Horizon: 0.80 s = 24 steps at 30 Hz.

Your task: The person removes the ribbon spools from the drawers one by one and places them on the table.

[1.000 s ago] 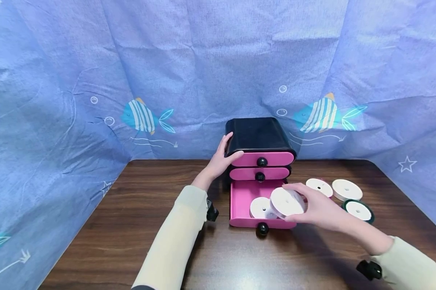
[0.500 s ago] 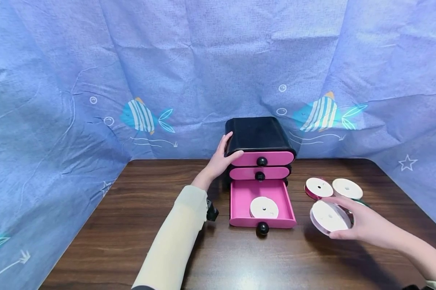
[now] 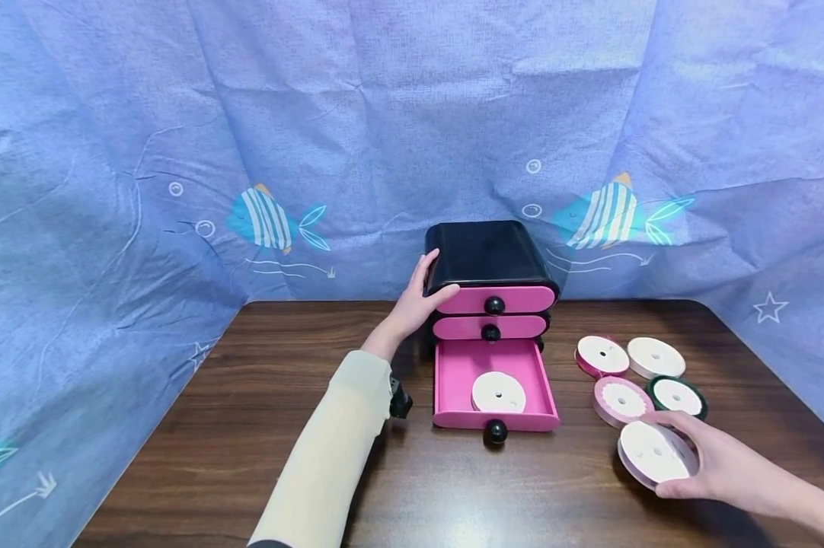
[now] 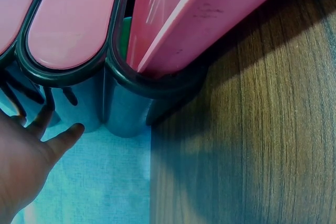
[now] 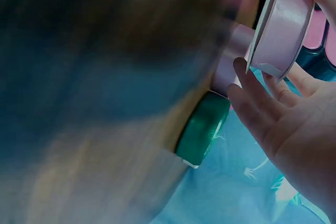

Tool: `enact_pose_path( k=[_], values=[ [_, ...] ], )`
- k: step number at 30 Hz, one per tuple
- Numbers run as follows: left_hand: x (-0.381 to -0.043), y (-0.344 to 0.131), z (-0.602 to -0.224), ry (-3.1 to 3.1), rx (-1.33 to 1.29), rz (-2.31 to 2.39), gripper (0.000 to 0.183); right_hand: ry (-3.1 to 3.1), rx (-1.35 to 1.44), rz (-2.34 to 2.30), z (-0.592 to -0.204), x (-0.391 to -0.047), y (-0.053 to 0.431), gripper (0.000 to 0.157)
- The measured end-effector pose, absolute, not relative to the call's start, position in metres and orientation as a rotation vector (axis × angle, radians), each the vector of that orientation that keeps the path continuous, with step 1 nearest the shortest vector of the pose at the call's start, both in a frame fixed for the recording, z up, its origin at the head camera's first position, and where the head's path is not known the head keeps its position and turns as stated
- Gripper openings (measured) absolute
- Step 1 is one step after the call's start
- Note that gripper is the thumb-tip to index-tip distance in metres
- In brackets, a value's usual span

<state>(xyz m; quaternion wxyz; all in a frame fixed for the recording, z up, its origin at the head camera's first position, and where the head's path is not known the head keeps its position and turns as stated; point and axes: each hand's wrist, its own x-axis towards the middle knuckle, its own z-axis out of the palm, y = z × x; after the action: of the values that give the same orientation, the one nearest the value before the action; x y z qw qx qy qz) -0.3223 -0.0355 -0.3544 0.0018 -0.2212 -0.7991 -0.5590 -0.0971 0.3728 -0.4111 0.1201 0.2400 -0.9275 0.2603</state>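
My left hand (image 3: 410,307) rests on the near left edge of a black cabinet (image 3: 487,251) with pink drawers, fingers along its side and thumb near the front. The bottom drawer (image 3: 455,380) is pulled out, and a ribbon spool (image 3: 497,391) with a white face lies in it. At the right, my right hand (image 3: 723,466) grips a pale pink ribbon spool (image 3: 653,454) between thumb and fingers, over the table. In the right wrist view the satin ribbon of this spool (image 5: 286,22) shows, with the fingers around its rim.
Beyond my right hand lie more ribbon spools: a dark pink one (image 3: 602,355), a cream one (image 3: 656,358), a pink one (image 3: 621,401) and a green one (image 3: 678,396). A blue fish-print cloth (image 3: 384,152) hangs behind the wooden table (image 3: 261,380).
My right hand has carried the pale pink spool out from over the open drawer, to the right and toward me. The left hand has stayed on the cabinet.
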Motion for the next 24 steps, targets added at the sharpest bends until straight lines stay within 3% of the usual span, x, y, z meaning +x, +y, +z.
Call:
enact_pose_path(
  k=[24],
  values=[
    [-0.322, -0.035, -0.354, -2.501, -0.694, -1.758, 0.077, -2.726, 0.724, 0.638, -0.431, -0.100, 0.375, 0.084]
  ],
)
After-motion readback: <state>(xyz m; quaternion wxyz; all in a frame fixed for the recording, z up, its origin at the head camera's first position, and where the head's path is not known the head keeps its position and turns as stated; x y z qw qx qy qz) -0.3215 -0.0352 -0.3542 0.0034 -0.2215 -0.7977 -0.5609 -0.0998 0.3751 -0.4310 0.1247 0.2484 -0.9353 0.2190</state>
